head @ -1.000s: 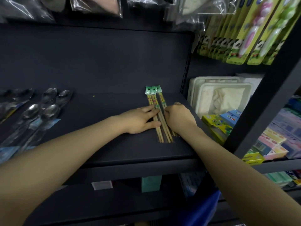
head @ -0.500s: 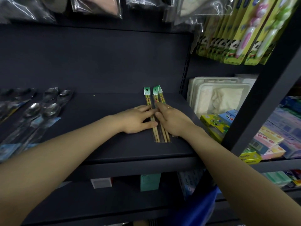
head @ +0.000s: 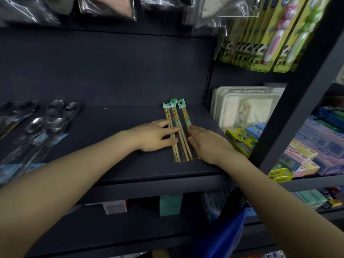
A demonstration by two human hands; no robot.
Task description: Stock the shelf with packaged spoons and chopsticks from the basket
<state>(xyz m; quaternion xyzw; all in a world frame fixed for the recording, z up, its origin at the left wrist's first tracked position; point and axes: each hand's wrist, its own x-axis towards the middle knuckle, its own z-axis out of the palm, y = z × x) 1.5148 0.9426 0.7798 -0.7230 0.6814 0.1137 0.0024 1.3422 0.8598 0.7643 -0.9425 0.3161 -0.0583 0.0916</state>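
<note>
Three clear packs of wooden chopsticks (head: 178,131) with green header cards lie side by side on the dark shelf (head: 115,127), right of centre. My left hand (head: 158,136) lies flat on the shelf, its fingers resting on the left packs. My right hand (head: 206,142) presses flat against the right side of the packs, fingers touching the rightmost one. Neither hand grips a pack. Packaged metal spoons (head: 44,125) lie in clear sleeves at the shelf's left end. A blue basket (head: 225,237) shows partly below my right forearm.
A black upright post (head: 290,101) stands right of the shelf bay. Beyond it are white plastic trays (head: 245,107), coloured small boxes (head: 297,153) and hanging green toothbrush cards (head: 264,38). Bagged goods (head: 104,6) hang above. Small boxes (head: 169,205) sit on the lower shelf.
The packs have been spread from an overlapping bundle into three side-by-side packs. My right hand has slid from on top of them to their right edge; my left hand stayed on the left.
</note>
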